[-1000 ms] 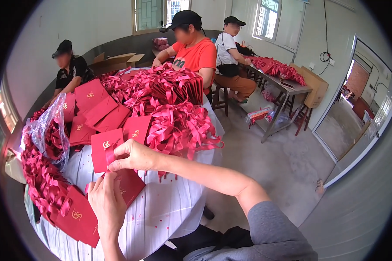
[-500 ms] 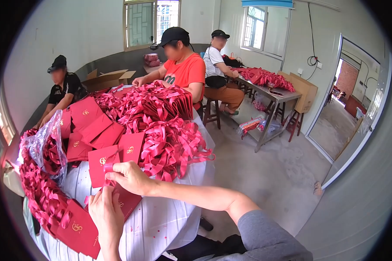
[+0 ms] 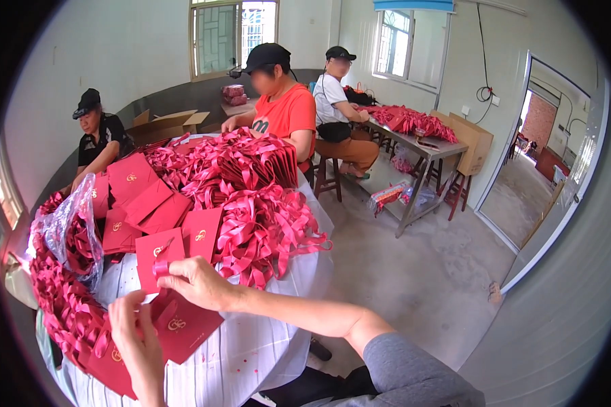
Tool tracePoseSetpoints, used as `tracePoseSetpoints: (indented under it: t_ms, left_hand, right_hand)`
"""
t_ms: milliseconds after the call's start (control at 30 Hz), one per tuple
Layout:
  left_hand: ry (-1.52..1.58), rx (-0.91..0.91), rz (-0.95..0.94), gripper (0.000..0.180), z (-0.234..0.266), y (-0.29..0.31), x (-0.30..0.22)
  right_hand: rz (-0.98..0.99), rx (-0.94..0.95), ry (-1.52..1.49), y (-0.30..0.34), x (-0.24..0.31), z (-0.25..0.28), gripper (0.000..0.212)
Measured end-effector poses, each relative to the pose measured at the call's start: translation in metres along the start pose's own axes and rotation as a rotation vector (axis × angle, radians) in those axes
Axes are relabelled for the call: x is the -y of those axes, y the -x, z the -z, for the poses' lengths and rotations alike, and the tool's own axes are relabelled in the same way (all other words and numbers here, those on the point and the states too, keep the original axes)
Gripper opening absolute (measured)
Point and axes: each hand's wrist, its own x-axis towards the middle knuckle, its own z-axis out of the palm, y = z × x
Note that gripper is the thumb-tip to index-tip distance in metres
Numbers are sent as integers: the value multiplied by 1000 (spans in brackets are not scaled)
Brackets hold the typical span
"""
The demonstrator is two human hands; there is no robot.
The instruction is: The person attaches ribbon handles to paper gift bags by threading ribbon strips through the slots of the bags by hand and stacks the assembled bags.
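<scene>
My right hand [image 3: 200, 283] pinches the loop of a dark pink ribbon [image 3: 161, 268] between thumb and fingers. Under that hand a flat red paper gift bag [image 3: 190, 331] with a gold emblem lies tilted on the table, the ribbon running down to it. My left hand [image 3: 134, 332] is just left of this bag, its thumb apart from its raised fingers, and I see nothing between them. Partly behind my left hand lies another red bag [image 3: 108, 370]. Beyond my right hand are more red bags [image 3: 200, 234], some overlapping.
Heaped ribboned bags [image 3: 251, 163] cover the far part of the white-covered table [image 3: 251, 346]. Clear plastic wrap [image 3: 68, 217] lies at the left. Two co-workers sit or stand around this table; another sits at a side table [image 3: 424, 150]. An open carton [image 3: 170, 125] stands behind.
My left hand has moved left and slightly down, away from the ribbon beside my right hand. More of the bag's gold emblem now shows. My right hand keeps its pinch, slightly lower.
</scene>
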Motion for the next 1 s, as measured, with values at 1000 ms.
tracePoseSetpoints:
  t_ms: [1000]
  left_hand:
    - [231, 652, -62, 21, 12, -52, 43]
  right_hand:
    - [32, -124, 236, 17, 15, 8, 21]
